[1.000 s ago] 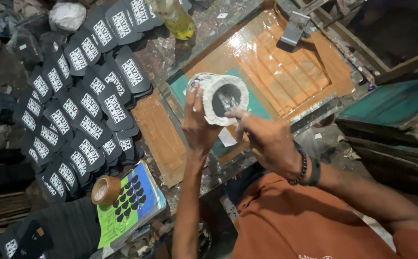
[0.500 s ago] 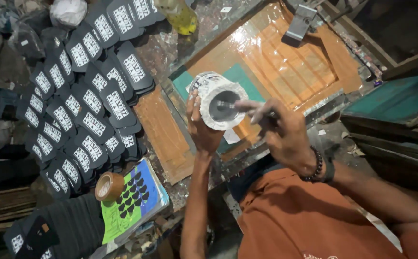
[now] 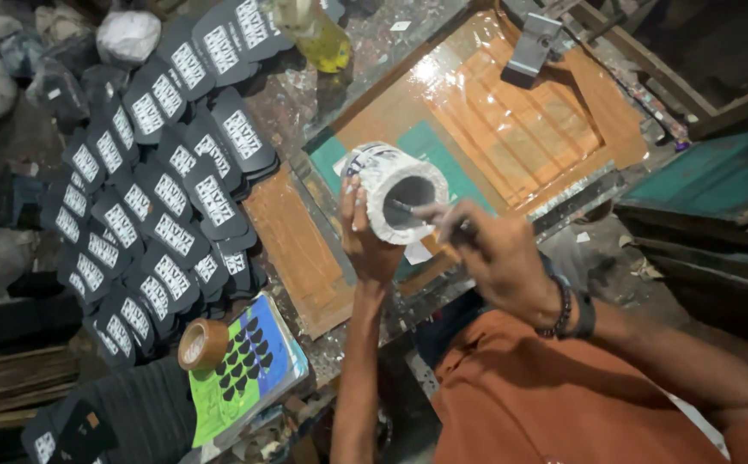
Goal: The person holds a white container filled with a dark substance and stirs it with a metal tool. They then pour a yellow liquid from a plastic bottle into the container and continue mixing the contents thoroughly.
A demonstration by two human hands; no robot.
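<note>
Left hand grips the white tub, right hand pinches a stick inside, printed black cutouts beside.

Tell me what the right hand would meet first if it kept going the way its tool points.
The right hand aims a thin tool into the open mouth of the white tub held by the left hand. It would probably meet the tub's dark inside first; depth is unclear.

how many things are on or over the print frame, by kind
white tub in the left hand: 1
thin tool in the right hand: 1
grey metal clamp: 1
total: 3
</note>
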